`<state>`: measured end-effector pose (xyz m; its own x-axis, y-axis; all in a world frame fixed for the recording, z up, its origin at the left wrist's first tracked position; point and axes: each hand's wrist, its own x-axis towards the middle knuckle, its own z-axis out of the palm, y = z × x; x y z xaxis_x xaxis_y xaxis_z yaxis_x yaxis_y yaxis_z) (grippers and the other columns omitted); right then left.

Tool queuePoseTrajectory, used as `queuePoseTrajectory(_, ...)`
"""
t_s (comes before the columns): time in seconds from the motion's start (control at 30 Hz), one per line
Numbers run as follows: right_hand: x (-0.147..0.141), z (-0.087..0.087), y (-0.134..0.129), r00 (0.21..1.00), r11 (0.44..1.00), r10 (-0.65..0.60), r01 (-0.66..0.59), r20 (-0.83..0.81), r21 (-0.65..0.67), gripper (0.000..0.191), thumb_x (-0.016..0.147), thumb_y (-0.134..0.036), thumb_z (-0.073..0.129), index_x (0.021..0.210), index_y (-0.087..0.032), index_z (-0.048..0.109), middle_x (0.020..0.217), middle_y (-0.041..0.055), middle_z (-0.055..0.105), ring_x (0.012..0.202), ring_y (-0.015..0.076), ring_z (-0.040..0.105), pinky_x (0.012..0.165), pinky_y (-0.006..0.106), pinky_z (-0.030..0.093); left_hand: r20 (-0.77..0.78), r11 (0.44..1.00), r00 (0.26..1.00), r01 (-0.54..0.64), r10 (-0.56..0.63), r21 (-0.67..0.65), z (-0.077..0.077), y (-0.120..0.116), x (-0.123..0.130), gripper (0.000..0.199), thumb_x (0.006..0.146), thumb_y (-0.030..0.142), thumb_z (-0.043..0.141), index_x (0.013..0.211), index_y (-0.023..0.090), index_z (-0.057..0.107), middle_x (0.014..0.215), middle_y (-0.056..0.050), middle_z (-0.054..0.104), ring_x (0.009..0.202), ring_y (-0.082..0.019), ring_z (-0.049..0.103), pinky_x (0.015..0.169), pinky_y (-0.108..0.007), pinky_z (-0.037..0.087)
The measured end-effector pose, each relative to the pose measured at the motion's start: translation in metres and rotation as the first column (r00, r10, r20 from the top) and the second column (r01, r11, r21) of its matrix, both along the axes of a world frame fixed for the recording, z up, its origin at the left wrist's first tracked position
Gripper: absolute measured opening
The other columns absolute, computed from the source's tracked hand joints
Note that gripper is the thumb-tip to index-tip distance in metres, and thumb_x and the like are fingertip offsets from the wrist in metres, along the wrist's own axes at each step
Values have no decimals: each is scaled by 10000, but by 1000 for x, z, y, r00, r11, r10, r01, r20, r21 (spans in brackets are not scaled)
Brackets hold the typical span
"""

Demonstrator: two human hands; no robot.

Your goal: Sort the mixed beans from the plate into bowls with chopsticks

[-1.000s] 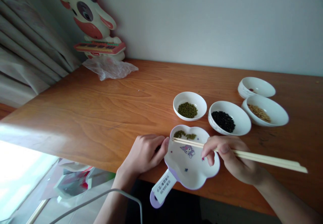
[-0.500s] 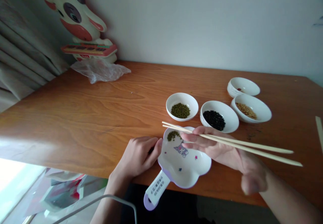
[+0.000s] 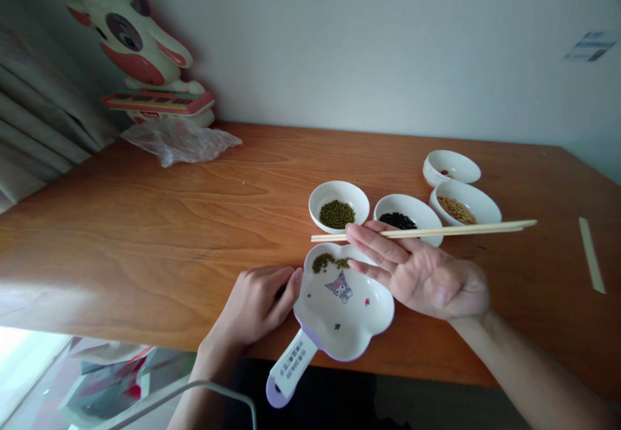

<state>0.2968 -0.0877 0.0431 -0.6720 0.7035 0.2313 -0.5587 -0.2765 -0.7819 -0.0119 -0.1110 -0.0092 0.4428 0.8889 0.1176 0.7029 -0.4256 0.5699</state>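
My right hand (image 3: 417,268) is turned palm up over the dish's right side. A pair of wooden chopsticks (image 3: 460,229) lies across its outstretched fingers, close together and nearly level. My left hand (image 3: 264,304) rests on the table with curled fingers, its thumb against the left rim of a white, purple-edged, flower-shaped dish (image 3: 352,333) with a handle. Small green beans (image 3: 323,262) lie at the dish's far edge, partly behind my right fingertips. Beyond stand a white bowl of green beans (image 3: 338,213) and a bowl of black beans or seeds (image 3: 398,220), partly covered by my hand and the chopsticks.
A bowl of tan beans (image 3: 456,210) and a bowl with a few red pieces (image 3: 451,168) stand at the right. A pale strip (image 3: 592,255) lies farther right. Back left are a plastic bag (image 3: 182,142) and a cow-shaped toy keyboard (image 3: 160,97). A cable (image 3: 213,385) crosses near my left arm.
My right hand has turned further palm up and the chopsticks have swung from sloping to nearly level. More green beans show in the dish. The view has shifted slightly right.
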Motion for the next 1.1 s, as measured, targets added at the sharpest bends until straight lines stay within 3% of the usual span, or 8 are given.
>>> queuePoseTrajectory(0.1,0,-1,-1,995,997,-83,83,47,7,747,835,-116,579,1532,-385,581,1728,-57,483,1686,182,268,1312,489,380,-2,1000,1000,8,-8,4,-1,1,0,431,1145,382,416,778,196,544,696,5,609,596,-115,513,616,-274,336)
queuePoseTrajectory(0.3,2,-4,-3,984,991,-134,129,120,43,664,954,-192,683,1530,-489,538,1775,-77,395,1694,231,251,1269,575,429,5,1000,1000,2,-2,-1,0,0,0,427,1141,383,428,772,197,534,694,13,605,605,-111,519,628,-269,350)
queuePoseTrajectory(0.5,5,-8,-2,993,993,-108,110,50,-36,795,796,-641,870,1505,-393,612,1702,36,524,1642,310,379,1273,538,442,-3,1000,1000,0,0,9,1,-1,0,425,1139,382,427,779,195,556,700,8,623,599,-112,526,617,-265,349)
queuePoseTrajectory(0.6,7,-7,-2,987,984,-149,154,60,-91,662,792,-543,913,1399,-413,684,1559,5,677,1461,249,624,1168,438,565,1,1000,1000,5,-5,20,1,-1,0,428,1134,370,430,757,194,529,683,8,612,583,-110,511,606,-261,343)
queuePoseTrajectory(0.73,6,-6,1,945,921,-300,323,132,-217,450,755,-451,957,1162,-402,771,1198,-54,845,970,140,811,816,255,673,-3,999,1000,-3,4,34,4,0,1,430,1125,347,435,736,190,532,665,3,605,561,-107,491,589,-254,330)
queuePoseTrajectory(0.9,-1,1,9,883,838,-455,470,120,-279,310,835,-562,866,810,-295,711,632,-61,695,541,118,623,494,236,529,4,999,1000,-11,11,31,6,0,3,436,1124,345,436,727,188,522,652,5,593,555,-103,472,583,-247,326)
queuePoseTrajectory(1.0,-4,6,12,878,823,-470,473,90,-314,376,966,-515,731,701,-263,646,496,-75,510,428,93,434,449,240,434,-4,1000,1000,-11,11,13,5,0,2,433,1129,355,433,740,188,525,665,7,594,572,-104,488,595,-245,334)
queuePoseTrajectory(1.1,-6,7,12,891,844,-451,444,50,-300,333,985,-443,718,719,-251,664,483,-86,467,409,73,356,431,222,373,-8,1000,1000,-7,7,3,4,0,2,441,1134,368,428,742,188,519,673,7,596,579,-103,493,599,-246,336)
